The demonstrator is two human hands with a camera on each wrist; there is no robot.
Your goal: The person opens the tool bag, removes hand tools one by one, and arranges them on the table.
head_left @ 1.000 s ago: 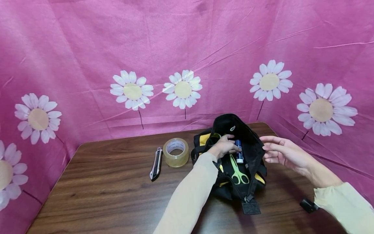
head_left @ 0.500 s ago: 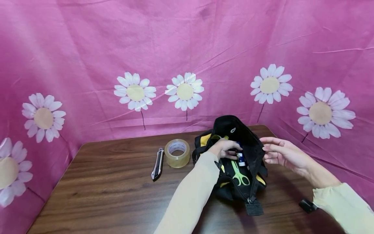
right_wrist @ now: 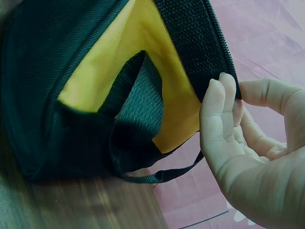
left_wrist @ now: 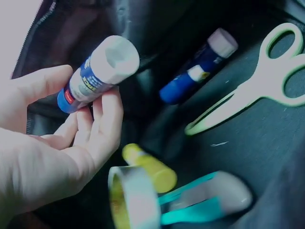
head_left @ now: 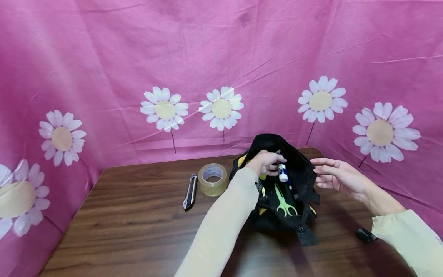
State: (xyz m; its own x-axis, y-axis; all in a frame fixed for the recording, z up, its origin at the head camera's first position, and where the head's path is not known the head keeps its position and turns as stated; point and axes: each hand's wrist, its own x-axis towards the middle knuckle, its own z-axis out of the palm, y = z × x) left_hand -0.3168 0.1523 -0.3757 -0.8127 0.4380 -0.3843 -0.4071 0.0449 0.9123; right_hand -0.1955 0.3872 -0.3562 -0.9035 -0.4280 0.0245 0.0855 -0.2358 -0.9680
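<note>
My left hand [left_wrist: 62, 148] pinches a blue-and-white glue stick [left_wrist: 97, 71] between thumb and fingers, white cap outward, inside the mouth of a black and yellow tool bag [head_left: 256, 223]. Below it in the bag, the left wrist view shows a second glue stick [left_wrist: 198, 67], green scissors [left_wrist: 257, 81], a yellow tube-shaped thing [left_wrist: 152, 169], a roll of tape [left_wrist: 143, 200] and a teal-and-grey object [left_wrist: 209, 198]. With thumb and fingertips, my right hand [right_wrist: 252, 138] pinches the bag's zippered edge [right_wrist: 217, 43] on the right side, holding the mouth wide.
Left of the bag, a big roll of clear tape [head_left: 212, 188] and a utility knife [head_left: 190, 192] lie on the brown wooden table [head_left: 131, 231]. A pink cloth with daisies [head_left: 194, 50] hangs behind the table. A small black device [head_left: 365, 235] sits at the right sleeve.
My left hand has taken hold of a glue stick and raised it from the bag's floor, uncovering another beneath. The right hand keeps its grip on the edge.
</note>
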